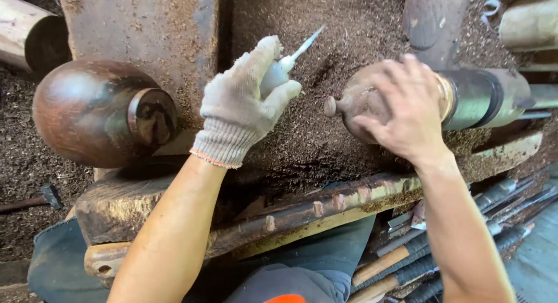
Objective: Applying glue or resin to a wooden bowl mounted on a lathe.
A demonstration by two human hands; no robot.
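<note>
Gripped in my gloved left hand (pixel 247 102): a small nozzle bottle (pixel 282 67).
My bare right hand (pixel 407 108) clasps the rough-turned wooden piece (pixel 357 102); no glue applied yet, I judge.

A small grey-white squeeze bottle (pixel 275 76) sits in the fist of the gloved left hand (pixel 247 108), its body mostly hidden by the knit fingers. Its long thin nozzle, pale and tapering, sticks out above the grip and slants up and to the right. A rounded, dusty brown wooden piece (pixel 361 102) lies on its side under the bare right hand (pixel 407 108), whose palm covers its right part. A small knob at its left end pokes out beyond the fingers, pointing toward the bottle, apart from it.
</note>
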